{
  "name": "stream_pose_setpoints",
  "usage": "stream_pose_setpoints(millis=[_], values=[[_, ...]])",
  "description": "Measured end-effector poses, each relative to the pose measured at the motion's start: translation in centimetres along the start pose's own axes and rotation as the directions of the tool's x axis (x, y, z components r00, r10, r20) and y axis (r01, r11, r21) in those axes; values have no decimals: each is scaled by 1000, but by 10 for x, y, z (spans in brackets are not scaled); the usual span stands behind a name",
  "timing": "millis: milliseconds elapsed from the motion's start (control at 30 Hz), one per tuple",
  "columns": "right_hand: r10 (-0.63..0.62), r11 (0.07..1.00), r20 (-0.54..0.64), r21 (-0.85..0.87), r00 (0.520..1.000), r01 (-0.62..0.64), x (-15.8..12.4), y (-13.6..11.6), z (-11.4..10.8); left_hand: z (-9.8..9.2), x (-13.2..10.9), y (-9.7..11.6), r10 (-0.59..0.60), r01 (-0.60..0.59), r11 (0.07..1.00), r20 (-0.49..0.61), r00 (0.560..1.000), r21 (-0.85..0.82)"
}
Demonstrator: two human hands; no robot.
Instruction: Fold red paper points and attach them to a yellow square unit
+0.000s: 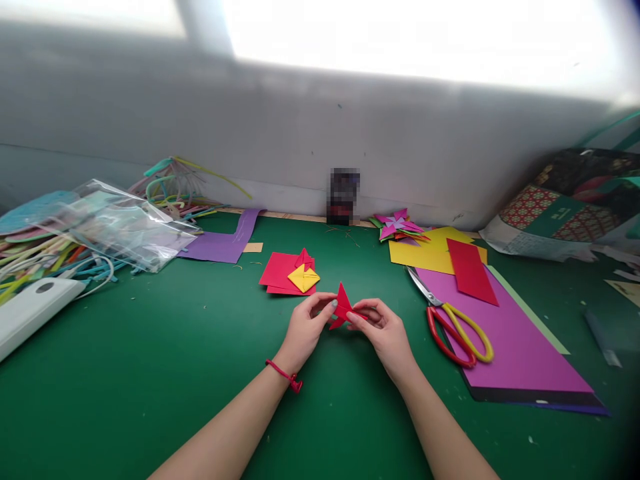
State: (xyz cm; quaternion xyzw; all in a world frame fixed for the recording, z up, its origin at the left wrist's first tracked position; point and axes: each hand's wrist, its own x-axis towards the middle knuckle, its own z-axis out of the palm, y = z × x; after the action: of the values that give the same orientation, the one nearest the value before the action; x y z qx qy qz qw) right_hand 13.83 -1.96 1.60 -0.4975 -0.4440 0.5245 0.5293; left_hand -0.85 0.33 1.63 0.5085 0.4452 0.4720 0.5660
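Observation:
Between my two hands is a piece of folded red paper (343, 303) with several pointed tips, held just above the green table. My left hand (311, 323) pinches its left side between thumb and fingers; a red cord bracelet circles that wrist. On the right side, my right hand (379, 327) grips the same paper with thumb and fingers. Just beyond my left hand lie red paper squares (276, 272), with a folded yellow paper piece (304, 278) and a small folded red piece (303, 259) on top.
Scissors (453, 323) with red and yellow handles lie on purple sheets (525, 353) at right. Behind them are yellow paper (420, 257), a red strip (471, 272) and folded paper stars (397, 225). Pipe cleaners, a plastic bag (135, 227) and a white power strip (37, 310) occupy the left.

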Motion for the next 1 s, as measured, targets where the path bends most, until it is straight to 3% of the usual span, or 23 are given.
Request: stream_pose_setpoints(millis=[133, 233, 367, 567, 700, 800, 900, 1000], values=[[-12, 1000, 13, -16, 1000, 12, 0, 2, 0, 2, -2, 2, 0, 0, 1000, 4, 1000, 12], [-29, 998, 24, -52, 999, 30, 0, 1, 0, 4, -5, 4, 74, -80, 993, 65, 995, 88], [-13, 997, 93, -70, 996, 20, -2, -2, 0, 3, -7, 3, 200, -208, 948, 57, 978, 240], [29, 998, 136, -62, 990, -21, 0, -2, -3, 5, -10, 7, 237, -269, 922, 142, 961, 277], [28, 999, 87, 34, 996, -31, 4, 2, -11, 3, -11, 10, 301, -293, 882, 35, 953, 369], [26, 985, 15, 172, 1000, -29, 10, 6, -19, -11, -7, 10, 392, -279, 818, -132, 910, 504], [52, 959, -9, 278, 999, -47, 15, 9, -26, -31, 3, 7, 422, -190, 806, -319, 849, 561], [64, 929, 2, 366, 998, -60, 18, 11, -29, -48, 14, 5, 357, -76, 818, -399, 845, 570]])
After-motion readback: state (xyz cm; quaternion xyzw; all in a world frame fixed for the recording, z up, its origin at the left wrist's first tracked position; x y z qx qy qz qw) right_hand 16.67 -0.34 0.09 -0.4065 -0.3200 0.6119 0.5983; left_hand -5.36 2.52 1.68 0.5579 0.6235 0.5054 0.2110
